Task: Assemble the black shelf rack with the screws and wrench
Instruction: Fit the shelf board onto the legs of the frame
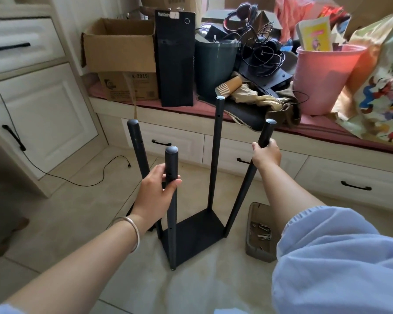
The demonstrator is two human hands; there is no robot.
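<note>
Centre of frame, on the floor: black shelf rack (192, 234) standing with one shelf panel low down and four posts rising, splayed apart at the tops.
Rack state: only the bottom panel joined; upper screw holes in the posts bare, so likely early in assembly.
Left hand (156, 193): lower centre-left, fingers and thumb wrapped round the near left post (171, 177) just below its cap.
Right hand (267, 155): centre-right, curled round the right post (264, 134) near its top.
Why held so: seemingly steadying or squaring loose posts, since nothing ties the tops together.
Arm pose: both forearms stretched forward from the lower corners; right arm reaches further; blue sleeve (331, 257) pushed up, bangle (132, 232) on left wrist.
Screws (262, 231): in a small tray (251, 250) on the floor, lower right, just beside the rack.
Wrench: cannot tell it from the metal bits in the tray.
Upper frame: window-seat surface (315, 130) with cardboard box (120, 48), dark bin (216, 64), pink bucket (322, 78).
</note>
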